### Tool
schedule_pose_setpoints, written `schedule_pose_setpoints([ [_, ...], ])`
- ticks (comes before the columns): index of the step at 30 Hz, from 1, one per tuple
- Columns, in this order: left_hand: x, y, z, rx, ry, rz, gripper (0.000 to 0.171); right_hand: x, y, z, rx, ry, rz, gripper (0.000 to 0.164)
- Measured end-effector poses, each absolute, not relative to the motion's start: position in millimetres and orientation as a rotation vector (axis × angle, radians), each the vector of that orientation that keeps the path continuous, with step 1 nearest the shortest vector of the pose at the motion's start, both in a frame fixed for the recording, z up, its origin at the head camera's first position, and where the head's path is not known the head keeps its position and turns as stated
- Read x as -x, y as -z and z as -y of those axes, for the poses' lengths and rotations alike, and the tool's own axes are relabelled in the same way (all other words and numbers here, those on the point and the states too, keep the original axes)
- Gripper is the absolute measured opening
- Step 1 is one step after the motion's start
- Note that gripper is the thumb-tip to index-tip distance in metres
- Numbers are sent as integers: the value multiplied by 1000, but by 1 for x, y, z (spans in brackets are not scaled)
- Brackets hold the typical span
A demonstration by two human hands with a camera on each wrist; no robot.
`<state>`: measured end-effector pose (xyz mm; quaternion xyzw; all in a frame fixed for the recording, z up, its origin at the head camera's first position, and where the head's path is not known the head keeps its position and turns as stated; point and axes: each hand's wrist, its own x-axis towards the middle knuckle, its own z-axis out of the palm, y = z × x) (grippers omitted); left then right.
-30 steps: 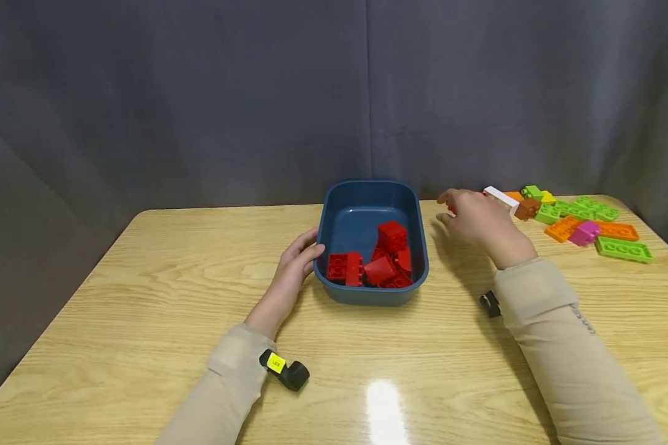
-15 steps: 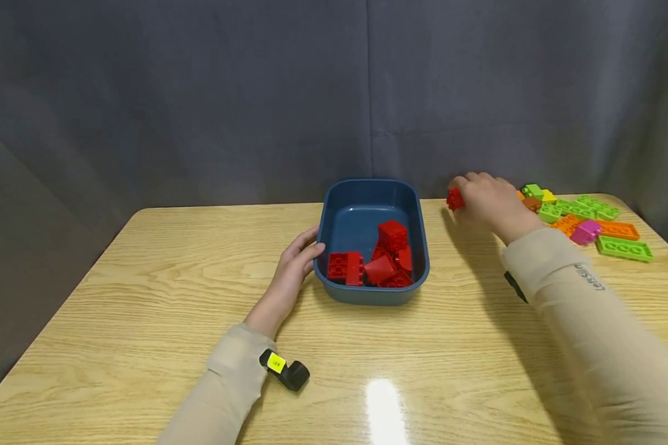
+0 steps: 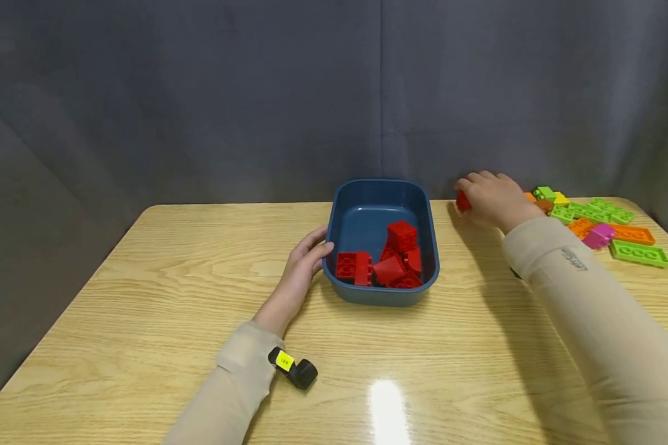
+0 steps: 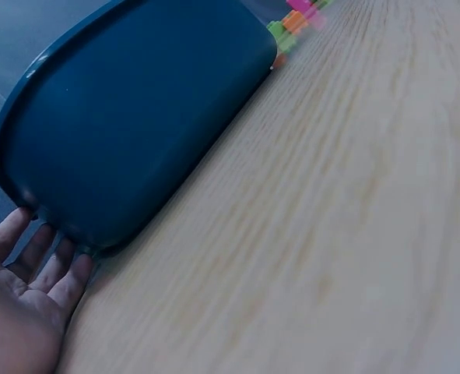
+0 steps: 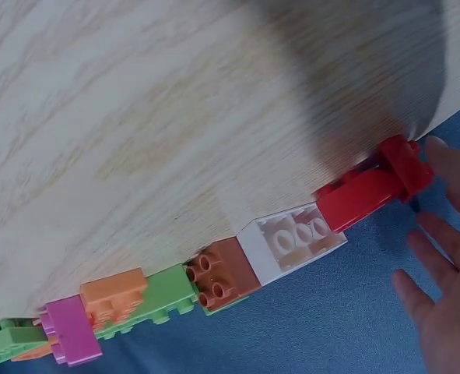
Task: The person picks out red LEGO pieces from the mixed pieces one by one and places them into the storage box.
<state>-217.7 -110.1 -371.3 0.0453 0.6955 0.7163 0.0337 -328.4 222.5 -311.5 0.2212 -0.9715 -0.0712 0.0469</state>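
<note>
My left hand [image 3: 303, 256] holds the left side of the blue plastic bin [image 3: 381, 296]. Its thumb lies at the rim, and its fingertips rest against the outer wall in the left wrist view. Inside the bin's near half are several red toy bricks [image 3: 389, 269]. At the table's back edge, my right hand [image 3: 492, 199] is over another red brick [image 5: 405, 167]. In the right wrist view its fingers are spread, with thumb and index tips right at that brick's end. A longer red brick [image 5: 362, 200] adjoins it, beside a white brick [image 5: 288, 241]; the white one is hidden in the head view.
To the right lie several loose bricks: a brown one [image 5: 222, 274], green ones [image 3: 640, 253], an orange plate [image 3: 634, 235], a magenta brick [image 3: 598, 236] and a yellow one [image 3: 560, 198]. A dark curtain [image 3: 256, 111] hangs behind the wooden table [image 3: 172, 278].
My right hand has moved back and slightly right, now covering the white brick and more of the red one. The head view has turned slightly left. My left hand stays on the bin.
</note>
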Motion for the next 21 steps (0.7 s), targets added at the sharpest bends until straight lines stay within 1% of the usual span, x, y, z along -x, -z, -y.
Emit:
schedule_pose_setpoints([
  [2, 218, 371, 110, -149, -2203, -2138, 49, 329, 310, -222, -666, 229, 2971, 45],
  [10, 219, 370, 110, -154, -2206, -2137, 48, 331, 309, -221, -616, 311, 3040, 49],
  [17, 221, 372, 111, -158, -2205, -2137, 48, 327, 311, -219, -660, 281, 3014, 37],
  [21, 221, 373, 112, -162, -2193, -2145, 47, 328, 313, -218, -660, 270, 3017, 36],
])
